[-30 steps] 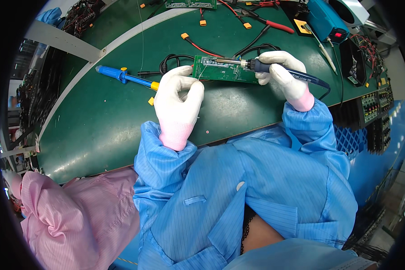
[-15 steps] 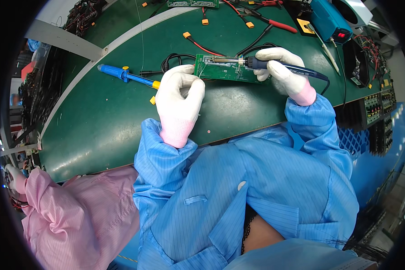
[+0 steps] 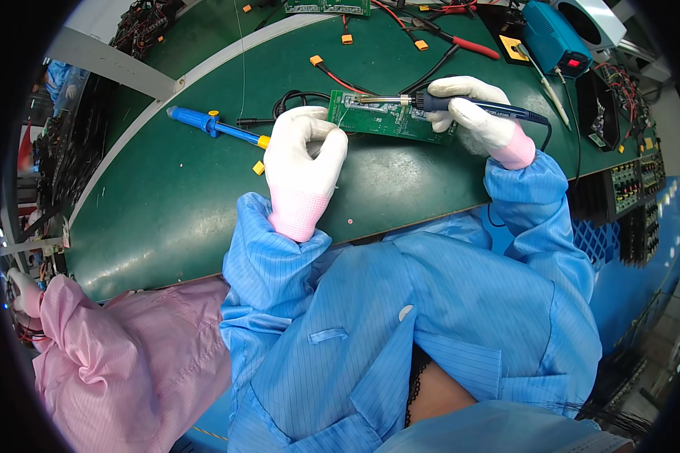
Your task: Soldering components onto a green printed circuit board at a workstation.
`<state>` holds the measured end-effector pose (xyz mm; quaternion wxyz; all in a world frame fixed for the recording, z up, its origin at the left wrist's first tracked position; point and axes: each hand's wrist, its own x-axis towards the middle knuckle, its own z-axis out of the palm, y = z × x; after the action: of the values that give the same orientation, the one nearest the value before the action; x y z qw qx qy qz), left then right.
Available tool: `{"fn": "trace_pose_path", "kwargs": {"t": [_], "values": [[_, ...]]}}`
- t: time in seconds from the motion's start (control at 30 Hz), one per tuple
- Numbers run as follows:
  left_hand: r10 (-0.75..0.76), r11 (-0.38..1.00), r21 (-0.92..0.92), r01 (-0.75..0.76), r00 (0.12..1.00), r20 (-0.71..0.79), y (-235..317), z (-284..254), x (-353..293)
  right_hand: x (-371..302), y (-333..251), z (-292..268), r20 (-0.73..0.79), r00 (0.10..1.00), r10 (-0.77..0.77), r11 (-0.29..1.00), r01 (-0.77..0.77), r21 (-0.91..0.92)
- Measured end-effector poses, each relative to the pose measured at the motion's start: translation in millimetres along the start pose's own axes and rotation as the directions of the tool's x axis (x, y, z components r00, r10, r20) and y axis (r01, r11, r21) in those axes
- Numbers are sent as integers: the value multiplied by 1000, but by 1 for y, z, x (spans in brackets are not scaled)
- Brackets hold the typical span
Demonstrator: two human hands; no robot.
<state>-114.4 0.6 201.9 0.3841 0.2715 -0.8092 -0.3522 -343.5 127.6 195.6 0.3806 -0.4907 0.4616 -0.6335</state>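
In white gloves, my right hand (image 3: 480,117) is closed round the dark handle of a soldering iron (image 3: 421,101). The iron's metal shaft lies across a green circuit board (image 3: 381,123), its tip near the board's left part. My left hand (image 3: 304,151) is closed in a pinch at the board's left edge. A thin, silvery solder wire (image 3: 344,115) runs from its fingers toward the iron's tip; the fingers hide the rest. Left of that hand lies a blue desoldering pump (image 3: 196,121) with a yellow end.
Black and red cables with yellow connectors (image 3: 316,61) lie beyond the board, near red-handled pliers (image 3: 474,47). A teal soldering station (image 3: 555,38) and a black parts bin (image 3: 598,109) stand at the far right. Someone in a pink sleeve (image 3: 91,347) sits at the left.
Hardly anything differs. Both hands, the board and the iron sit slightly further right in the picture, as do things on the table. The iron's tip stays over the board's left part.
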Motion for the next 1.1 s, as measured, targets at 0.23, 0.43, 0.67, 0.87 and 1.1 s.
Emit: {"fn": "trace_pose_path", "kwargs": {"t": [0.23,0.43,0.67,0.87,1.1], "values": [[-8,1000,14,7,1000,5,0,3,2,3,-1,-4,-5,998,64,998,-64,23],[-90,996,1,90,995,30,8,4,7,3,0,-4,-14,998,62,998,-61,30],[-95,995,-6,96,994,57,7,4,9,2,2,-5,-25,999,46,998,-45,37],[-392,841,-397,368,920,23,10,9,10,2,5,-4,-57,997,60,997,-57,42],[-412,827,-426,367,911,-15,9,12,17,2,11,-2,-89,994,70,990,-58,132]]}}
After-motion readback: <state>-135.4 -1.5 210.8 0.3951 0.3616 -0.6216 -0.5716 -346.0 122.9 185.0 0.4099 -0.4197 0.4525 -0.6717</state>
